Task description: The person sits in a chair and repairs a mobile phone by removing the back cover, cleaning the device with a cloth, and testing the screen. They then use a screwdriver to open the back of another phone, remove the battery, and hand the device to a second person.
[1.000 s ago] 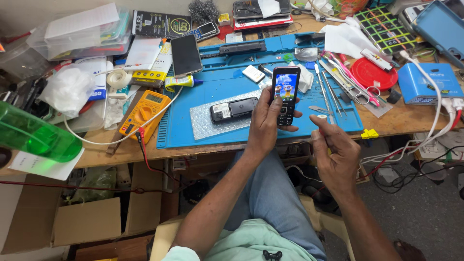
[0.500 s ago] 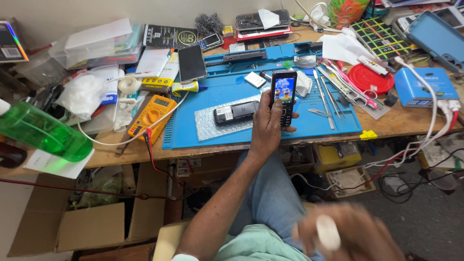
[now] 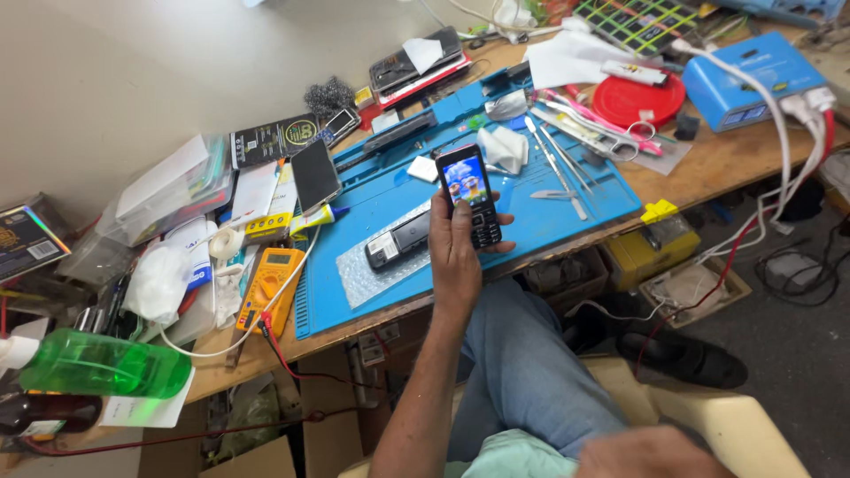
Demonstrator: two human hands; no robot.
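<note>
My left hand (image 3: 456, 257) holds a black keypad phone (image 3: 469, 195) upright over the blue work mat (image 3: 549, 212), its colour screen lit. My right hand (image 3: 651, 453) is down at the bottom edge of the view, near my lap, blurred, and I cannot tell whether it holds anything. A second black phone (image 3: 400, 241) lies face down on a sheet of bubble wrap on the mat, just left of my left hand. Tweezers and thin metal tools (image 3: 558, 168) lie on the mat to the right of the held phone.
A yellow multimeter (image 3: 270, 283) with red and white leads sits left of the mat. A green liquid bottle (image 3: 102, 365) lies at the bench's left end. A red round lid (image 3: 637, 97) and blue box (image 3: 739, 71) with cables stand at the right. Clutter lines the wall.
My right hand dropped from beside the phone down to my lap. The view tilted and swung, so the bench now runs diagonally. My left hand kept the phone.
</note>
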